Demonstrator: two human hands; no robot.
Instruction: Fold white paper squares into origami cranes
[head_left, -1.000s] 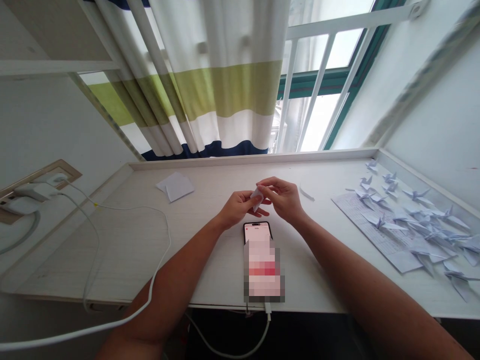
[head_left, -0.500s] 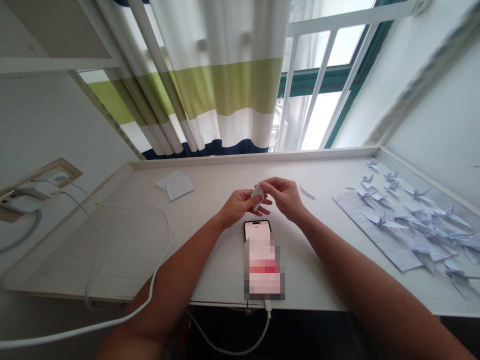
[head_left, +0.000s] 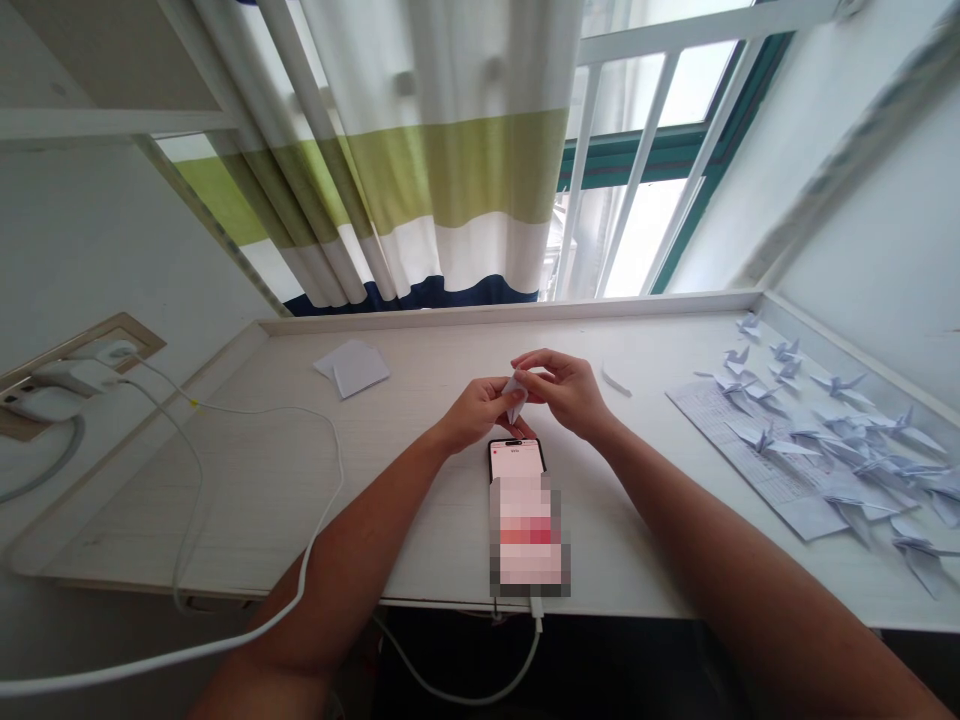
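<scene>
A small piece of folded white paper point(head_left: 514, 402) is held up between both hands above the middle of the desk. My left hand point(head_left: 480, 408) is closed on it, thumb across its front and fingers behind. My right hand point(head_left: 564, 388) pinches its upper tip, the fingers bent over the top and partly hiding it. Just below the hands lies a phone point(head_left: 517, 462) with a lit screen, part of it blurred out, a white cable plugged into its lower end.
Several folded paper cranes point(head_left: 832, 430) crowd the right side, some on a written sheet point(head_left: 787, 490). Square white papers point(head_left: 360, 368) lie at the back left. A narrow paper strip point(head_left: 616, 380) rests right of my hands. A white charging cable point(head_left: 337, 470) crosses the left side from a wall socket.
My right hand has shifted slightly left, and its fingers now bend over the paper's top. The left hand keeps its hold, its lower fingers reaching a little further down.
</scene>
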